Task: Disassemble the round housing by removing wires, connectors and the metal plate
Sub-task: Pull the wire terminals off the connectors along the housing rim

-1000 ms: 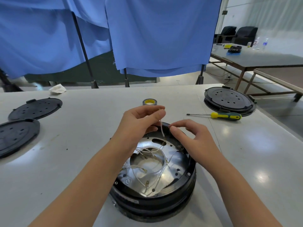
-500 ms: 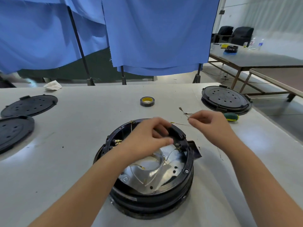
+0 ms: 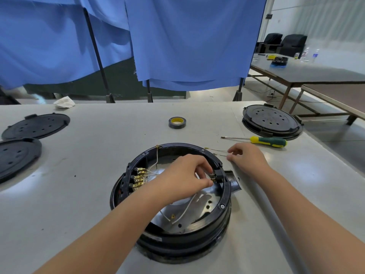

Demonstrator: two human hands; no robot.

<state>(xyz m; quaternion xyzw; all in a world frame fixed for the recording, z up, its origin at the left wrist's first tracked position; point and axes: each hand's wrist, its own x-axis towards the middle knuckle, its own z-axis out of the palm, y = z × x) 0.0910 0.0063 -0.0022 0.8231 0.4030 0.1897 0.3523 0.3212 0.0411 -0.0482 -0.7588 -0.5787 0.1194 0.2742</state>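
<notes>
On the surface [image 3: 88, 175] just right of the housing [image 3: 225, 194], the right hand [image 3: 247, 158] now pinches a freed wire [image 3: 217, 150] and lays it down near the screwdriver [image 3: 264, 141]; a second ago both hands were together over the far rim, drawing that wire up. The left hand [image 3: 185, 175] has dropped inside the housing and pinches a small connector [image 3: 213, 177] at the right inner wall, so I judge one lead is out and the next is being worked. More wires [image 3: 183, 212] lie across the plate [image 3: 209, 206], and a row of brass terminals [image 3: 139, 179] at the left wall looks untouched. The housing sits near centre, well back from the right edge. Open room lies far of it, up to the tape [image 3: 177, 122]; lids [image 3: 37, 125] crowd the far left, another housing [image 3: 271, 120] the far right.
</notes>
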